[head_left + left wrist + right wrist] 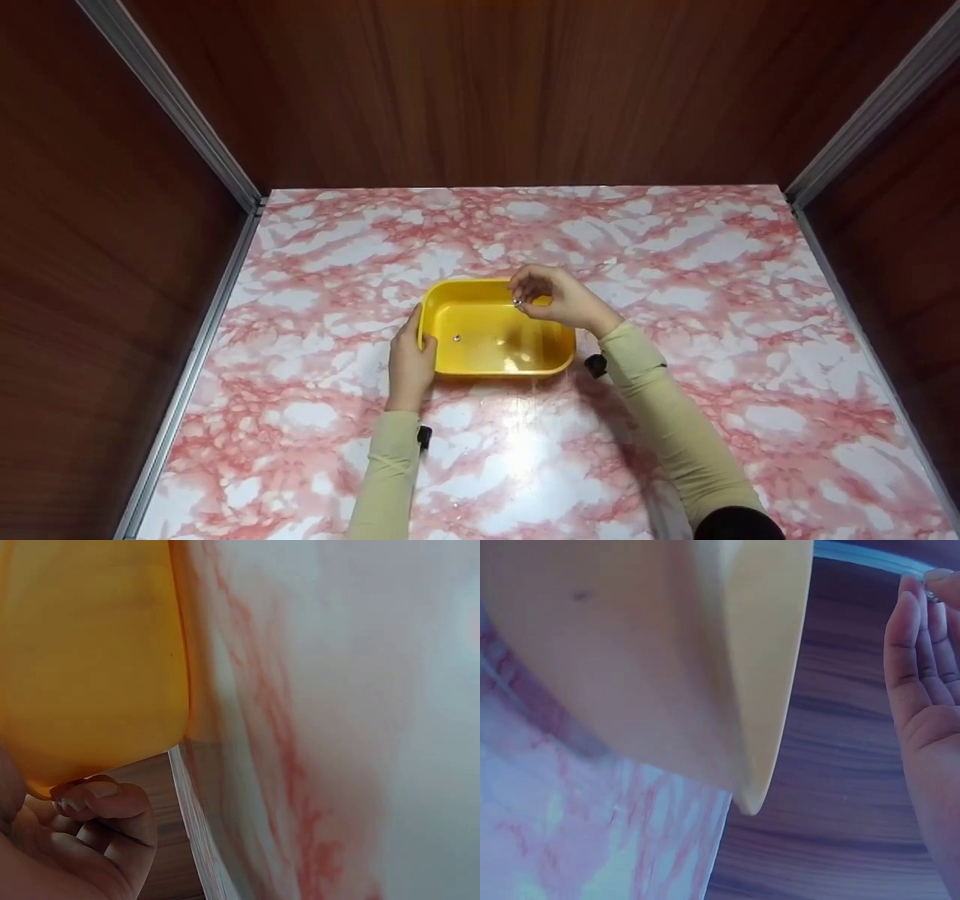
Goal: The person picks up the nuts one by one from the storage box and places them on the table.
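A yellow plastic tub [480,369] sits on the marbled table. My left hand [412,364] grips its left wall, thumb over the rim and fingers outside; the left wrist view shows curled fingers [120,799] against the yellow wall. Above the tub's right half, my right hand [551,295] pinches a tiny shiny metal piece [517,303] between thumb and fingertips. The same small piece [931,592] shows at the fingertips in the right wrist view; its exact kind is too small to tell. Another tiny shiny piece [457,338] lies on the tub's floor toward the left.
The table [337,247] has a red-and-white marbled top. Dark wood-grain panels [480,90] stand at the back and both sides, with grey metal rails [187,112] along their corners. A dark round object [739,523] shows at the bottom right edge.
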A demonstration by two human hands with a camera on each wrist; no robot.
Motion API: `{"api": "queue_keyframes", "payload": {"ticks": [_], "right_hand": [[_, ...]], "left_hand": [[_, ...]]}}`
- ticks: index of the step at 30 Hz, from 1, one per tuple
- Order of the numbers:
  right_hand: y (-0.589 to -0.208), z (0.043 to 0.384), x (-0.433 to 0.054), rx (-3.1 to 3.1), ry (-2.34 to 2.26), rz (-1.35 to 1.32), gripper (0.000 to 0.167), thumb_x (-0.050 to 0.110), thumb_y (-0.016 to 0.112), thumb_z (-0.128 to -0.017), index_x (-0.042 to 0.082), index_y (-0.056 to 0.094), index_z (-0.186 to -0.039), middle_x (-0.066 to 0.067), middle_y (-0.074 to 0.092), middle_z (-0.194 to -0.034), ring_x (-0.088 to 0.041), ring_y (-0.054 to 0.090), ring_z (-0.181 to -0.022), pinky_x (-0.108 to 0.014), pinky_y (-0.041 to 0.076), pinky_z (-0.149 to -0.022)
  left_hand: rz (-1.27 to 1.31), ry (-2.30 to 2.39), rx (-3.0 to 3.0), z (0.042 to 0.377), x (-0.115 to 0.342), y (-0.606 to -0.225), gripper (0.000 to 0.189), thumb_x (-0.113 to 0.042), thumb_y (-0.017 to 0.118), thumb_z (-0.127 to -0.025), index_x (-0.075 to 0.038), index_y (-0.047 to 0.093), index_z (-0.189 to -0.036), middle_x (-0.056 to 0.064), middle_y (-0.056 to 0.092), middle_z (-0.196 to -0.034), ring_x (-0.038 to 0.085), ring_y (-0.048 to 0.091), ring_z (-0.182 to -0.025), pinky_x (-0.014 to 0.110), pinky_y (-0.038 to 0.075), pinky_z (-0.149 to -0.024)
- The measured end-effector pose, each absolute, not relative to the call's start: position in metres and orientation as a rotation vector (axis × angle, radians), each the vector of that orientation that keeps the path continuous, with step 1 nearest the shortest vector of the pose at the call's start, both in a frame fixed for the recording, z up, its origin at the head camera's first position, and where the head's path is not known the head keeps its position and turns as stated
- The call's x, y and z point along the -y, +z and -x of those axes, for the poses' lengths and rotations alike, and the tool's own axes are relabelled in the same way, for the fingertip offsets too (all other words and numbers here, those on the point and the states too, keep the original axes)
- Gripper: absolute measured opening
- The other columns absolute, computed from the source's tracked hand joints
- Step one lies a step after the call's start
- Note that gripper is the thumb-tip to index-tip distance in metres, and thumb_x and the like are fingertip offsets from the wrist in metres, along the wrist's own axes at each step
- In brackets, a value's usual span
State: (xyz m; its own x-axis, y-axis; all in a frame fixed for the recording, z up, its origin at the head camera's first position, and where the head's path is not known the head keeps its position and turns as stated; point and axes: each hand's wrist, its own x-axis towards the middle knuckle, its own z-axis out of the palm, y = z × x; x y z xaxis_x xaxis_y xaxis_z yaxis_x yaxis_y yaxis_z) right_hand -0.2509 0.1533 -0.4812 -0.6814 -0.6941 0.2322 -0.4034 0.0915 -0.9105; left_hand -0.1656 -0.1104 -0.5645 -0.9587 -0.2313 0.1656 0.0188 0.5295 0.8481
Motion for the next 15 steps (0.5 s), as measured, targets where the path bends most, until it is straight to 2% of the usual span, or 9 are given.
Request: {"api": "queue_keyframes", "payload": {"ticks": [3, 8, 15], "right_hand": [[-0.470, 0.243, -0.156, -2.120, -1.628, 1.074, 0.027, -0.012, 0.064, -0.082, -0.002, 0.060, -0.106, -0.026, 0.060, -0.097, -0.034, 0.058, -0.087, -0.044, 0.051, -0.079], [-0.468, 0.240, -0.162, -2.119, -1.653, 1.040, 0.029, -0.014, 0.063, -0.081, -0.003, 0.059, -0.108, -0.030, 0.059, -0.098, -0.036, 0.057, -0.088, -0.044, 0.050, -0.081], [-0.466, 0.238, -0.170, -2.151, -1.655, 1.032, 0.029, -0.013, 0.064, -0.082, -0.002, 0.060, -0.108, -0.026, 0.060, -0.097, -0.034, 0.058, -0.087, -0.041, 0.051, -0.081]], "left_hand": [[-0.172, -1.398, 2.510, 0.166, 0.111, -0.565, 0.055, 0.002, 0.055, -0.088, -0.001, 0.043, -0.142, 0.020, 0.054, -0.131, 0.025, 0.055, -0.109, 0.039, 0.045, -0.095], [-0.175, -1.415, 2.518, 0.166, 0.110, -0.564, 0.054, 0.002, 0.054, -0.090, -0.001, 0.042, -0.143, 0.019, 0.054, -0.132, 0.024, 0.055, -0.111, 0.039, 0.044, -0.097], [-0.182, -1.420, 2.527, 0.166, 0.111, -0.563, 0.054, 0.002, 0.054, -0.090, -0.001, 0.041, -0.143, 0.019, 0.053, -0.133, 0.026, 0.054, -0.114, 0.040, 0.043, -0.098]]}}
